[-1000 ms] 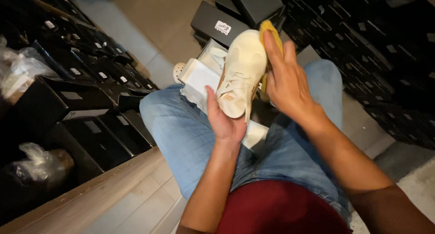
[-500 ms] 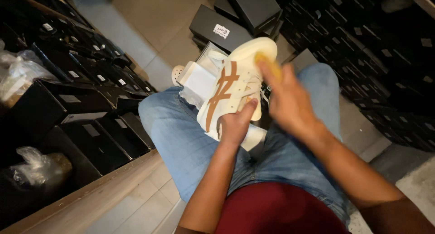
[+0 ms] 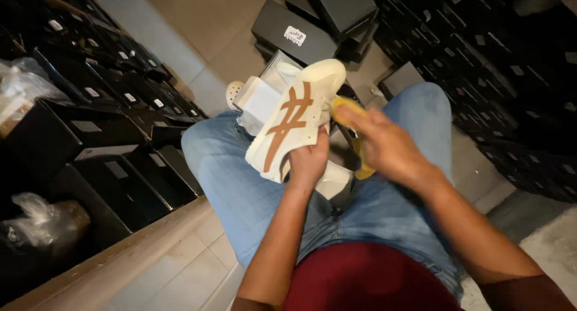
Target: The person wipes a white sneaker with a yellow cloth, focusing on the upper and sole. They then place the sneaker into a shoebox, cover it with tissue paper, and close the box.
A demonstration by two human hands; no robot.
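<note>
Far left of the frame: shelves packed w/ black shoe boxes [image 3: 114,166] — too many to count, dozens at least — plus two clear plastic bags [image 3: 51,221], one upper left, one lower left. Upper centre, approx. three more black boxes are stacked on the tiled floor [image 3: 198,22], and one open box w/ white tissue paper [image 3: 261,103] sits just behind the person's knees.

Centre: one cream sneaker [image 3: 294,121] w/ brown stripes, held up over the lap, toe toward the top of the frame, striped side facing the camera. The left hand [image 3: 308,163] is closed around its heel end from below, thumb up along the side. A second shoe seems to lie in the open box, but it's mostly hidden, so can't say for sure.

Right of centre: the right hand [image 3: 384,145] is curled around one yellow cloth [image 3: 348,109], fingers pinching it, its front end pressed to the sneaker's upper near the laces; a tail of cloth hangs below the palm.

Progress, as a judgement: wiping looks mid-way. The cloth is on the shoe, the visible side looks clean, the far side and sole can't be seen. Shoe isn't back in its box.

Far right: more black boxes [image 3: 517,76] stacked on shelves, again uncountable.
</note>
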